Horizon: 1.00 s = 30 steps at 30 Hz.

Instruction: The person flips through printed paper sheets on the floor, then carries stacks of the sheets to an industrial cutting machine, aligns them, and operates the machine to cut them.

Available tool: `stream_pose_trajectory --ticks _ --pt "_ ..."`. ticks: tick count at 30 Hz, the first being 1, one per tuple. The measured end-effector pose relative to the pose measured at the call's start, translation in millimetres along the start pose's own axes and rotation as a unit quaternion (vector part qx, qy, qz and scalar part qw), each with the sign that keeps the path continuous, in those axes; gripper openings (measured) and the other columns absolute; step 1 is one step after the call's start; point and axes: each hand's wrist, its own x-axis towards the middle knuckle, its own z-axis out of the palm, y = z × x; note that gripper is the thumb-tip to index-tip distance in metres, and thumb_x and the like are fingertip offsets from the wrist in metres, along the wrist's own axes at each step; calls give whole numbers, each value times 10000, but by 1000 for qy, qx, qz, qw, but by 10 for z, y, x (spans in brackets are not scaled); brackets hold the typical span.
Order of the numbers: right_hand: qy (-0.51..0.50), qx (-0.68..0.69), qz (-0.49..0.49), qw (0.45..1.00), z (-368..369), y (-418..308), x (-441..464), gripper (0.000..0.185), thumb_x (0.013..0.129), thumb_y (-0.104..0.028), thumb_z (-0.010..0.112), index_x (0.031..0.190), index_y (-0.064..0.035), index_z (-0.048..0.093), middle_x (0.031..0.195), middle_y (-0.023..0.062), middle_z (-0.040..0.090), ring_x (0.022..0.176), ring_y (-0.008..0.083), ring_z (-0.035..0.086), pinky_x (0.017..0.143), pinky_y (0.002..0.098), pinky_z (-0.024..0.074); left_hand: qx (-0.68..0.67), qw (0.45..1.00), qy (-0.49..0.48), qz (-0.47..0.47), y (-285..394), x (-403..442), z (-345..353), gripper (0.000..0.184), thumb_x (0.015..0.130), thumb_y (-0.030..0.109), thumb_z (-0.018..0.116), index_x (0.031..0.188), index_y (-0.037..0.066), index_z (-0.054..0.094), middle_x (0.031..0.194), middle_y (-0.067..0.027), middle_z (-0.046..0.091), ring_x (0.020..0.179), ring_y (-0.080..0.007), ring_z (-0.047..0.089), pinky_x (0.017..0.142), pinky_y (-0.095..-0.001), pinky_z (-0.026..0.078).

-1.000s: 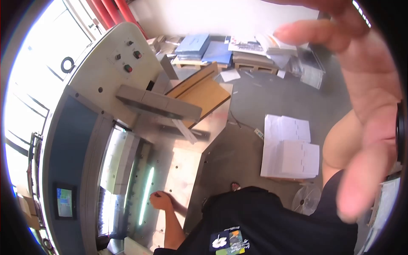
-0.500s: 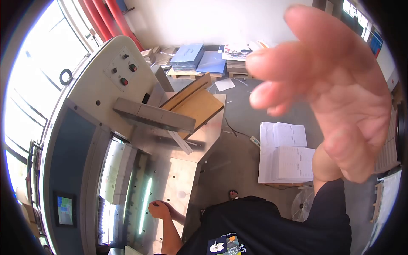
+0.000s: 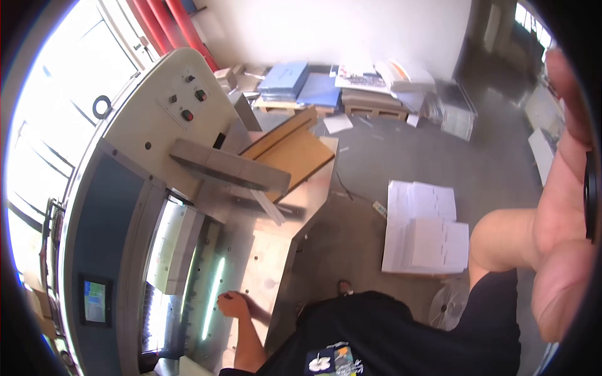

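“Steel, pale and brightly lit, makes up the table (image 3: 266,257) by the left hand (image 3: 234,304), right?”

“Yes. It runs along the front of the machine (image 3: 106,213), with that hand over it, fingers curled in. I can't tell whether they close on something or touch the metal.”

“And the bright strip (image 3: 214,297)?”

“Just beside the knuckles, on the machine side. Toward the table's far end, a brown board (image 3: 300,156) sits tilted, partly behind a grey bar (image 3: 229,165).”

“What about the right hand (image 3: 564,219)?”

“Raised close to the camera and partly cut off by the view's dark rim. It's open, thumb and fingers spread apart.”

“What's off to its side?”

“White paper stacks (image 3: 440,244), low down and well apart from it, with a fan (image 3: 444,308) near them.”
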Motion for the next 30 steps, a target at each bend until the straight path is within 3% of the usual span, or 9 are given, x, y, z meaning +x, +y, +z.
stream_pose_trajectory --ticks 11,13,21,24,30 --pt "12 41 -8 999 89 -215 287 610 902 -223 651 1433 41 510 1210 169 701 1079 231 686 987 370 535 -21 999 28 -19 -74 19 68 121 842 183 681 869 65 676 927 -165 683 900 -397 662 781 -531 520" --pt "9 57 -9 998 169 -216 332 612 902 -223 647 1435 42 509 1211 171 702 1079 233 687 988 371 535 18 999 29 -15 -43 52 38 121 842 185 687 883 72 682 924 -160 687 895 -405 665 786 -545 531" --pt "-12 84 -20 996 473 -126 383 620 902 -221 631 1446 47 504 1213 179 705 1083 241 692 991 377 536 -43 999 -5 -6 32 -52 -89 130 849 196 696 881 74 661 928 -162 659 864 -401 644 743 -552 509" --pt "-13 99 -18 995 541 -87 395 623 902 -221 625 1450 49 502 1213 182 706 1084 244 693 992 379 537 -21 999 34 15 4 -59 -26 142 850 212 689 878 76 660 936 -169 667 875 -403 650 745 -557 509" --pt "-12 112 -32 993 536 -44 389 629 902 -219 613 1458 53 498 1215 188 709 1086 250 697 994 383 537 -22 1000 5 -21 110 -62 -86 125 859 205 666 856 80 669 935 -157 674 874 -397 655 751 -550 519"
